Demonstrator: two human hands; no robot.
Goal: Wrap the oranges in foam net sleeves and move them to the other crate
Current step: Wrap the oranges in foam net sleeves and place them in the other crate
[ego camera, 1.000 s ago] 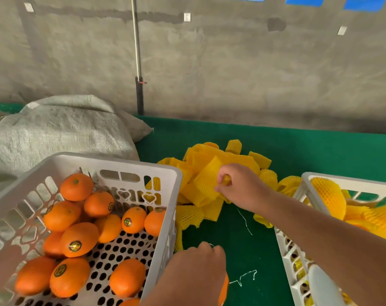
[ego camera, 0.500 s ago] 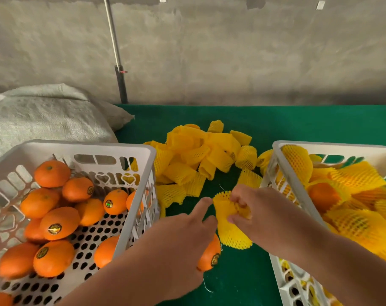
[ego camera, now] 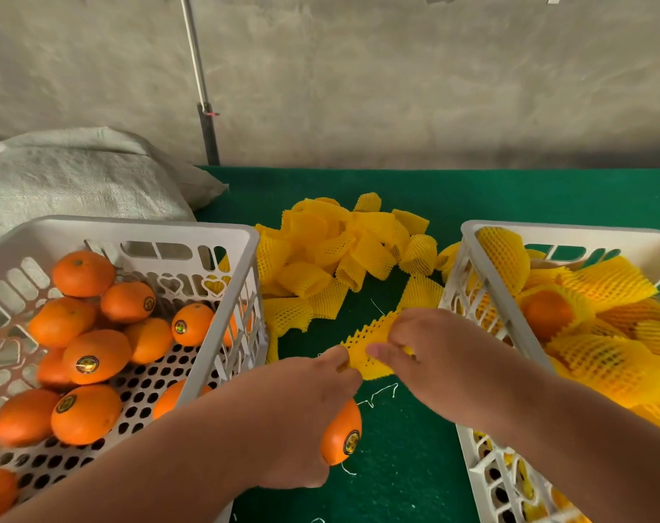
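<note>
My left hand (ego camera: 305, 413) grips an orange (ego camera: 341, 434) with a round sticker in its palm, and its fingertips also pinch one end of a yellow foam net sleeve (ego camera: 370, 343). My right hand (ego camera: 430, 358) pinches the other end of that sleeve, just above the green table between the two crates. The left white crate (ego camera: 192, 230) holds several bare oranges (ego camera: 94, 356). The right white crate (ego camera: 483, 266) holds several oranges wrapped in yellow sleeves (ego camera: 600, 356). A heap of loose sleeves (ego camera: 339, 251) lies behind my hands.
A grey woven sack (ego camera: 75, 175) lies behind the left crate. A metal pole (ego camera: 203, 107) stands against the concrete wall at the back. Green cloth (ego camera: 407, 466) covers the table, with bits of white thread on it.
My right hand took a sleeve from the heap and brought it toward me. My left hand, holding the orange, rose to meet it and now pinches the sleeve's other end.
</note>
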